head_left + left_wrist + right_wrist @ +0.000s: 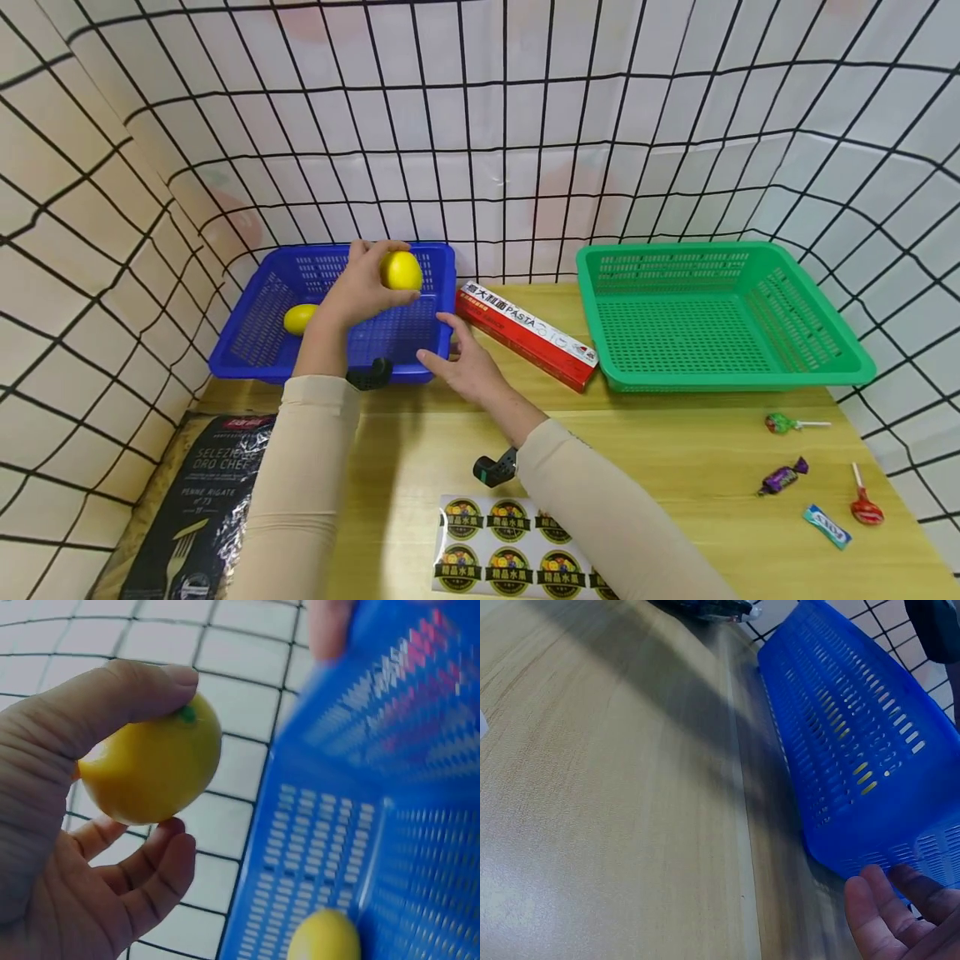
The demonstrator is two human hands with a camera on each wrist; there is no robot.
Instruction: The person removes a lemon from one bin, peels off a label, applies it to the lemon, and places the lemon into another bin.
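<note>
- Carrying step, seemingly: left hand (358, 287) has fingers clamped on a raised lemon (402, 272), blue basket's (408, 372) right side.
- Right hand (474, 367): fingers apart, near right corner.
- Next likely calls for gentle lowering.

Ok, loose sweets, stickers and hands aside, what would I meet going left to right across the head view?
Pasta bag → resting lemon in the blue basket → held lemon in the left hand → pasta box → green basket.
</note>
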